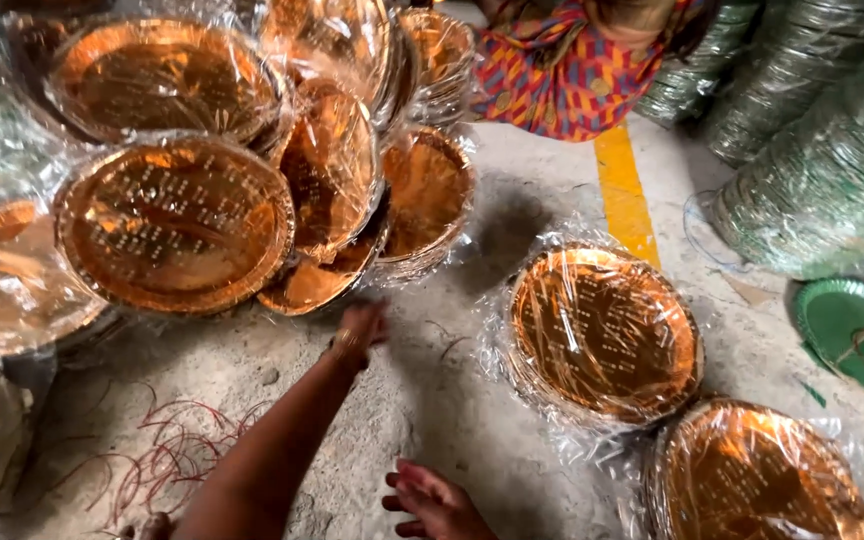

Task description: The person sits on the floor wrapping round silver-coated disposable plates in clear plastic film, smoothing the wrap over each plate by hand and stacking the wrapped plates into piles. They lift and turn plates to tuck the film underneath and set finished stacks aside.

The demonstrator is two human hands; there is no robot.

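Low on the concrete floor (pixel 472 400), a tilted stack of copper-coloured round paper plates in clear plastic wrap (pixel 324 280) leans at the foot of a heap of similar wrapped stacks, its lower edge near the ground. The left hand (pixel 360 330) reaches forward to it, arm stretched long from the bottom of the view, a bangle at the wrist, fingers curled at the stack's lower rim; whether they grip the wrap or only touch it cannot be told. The right hand (pixel 432 500) hovers low and close to the viewer, palm turned up, fingers loosely spread, holding nothing.

Judging by the lean, pulling this bottom stack could bring down the larger wrapped copper plate bundle (pixel 177 225) resting just above, since the heap sits propped on one another; the thin film might also tear.

Right of the hands, two more wrapped copper plate stacks (pixel 602 335) lie flat. Thin red strings (pixel 167 460) lie tangled on the floor at left. Green plates (pixel 857 335) sit far right, and a person in patterned cloth (pixel 572 70) is beyond
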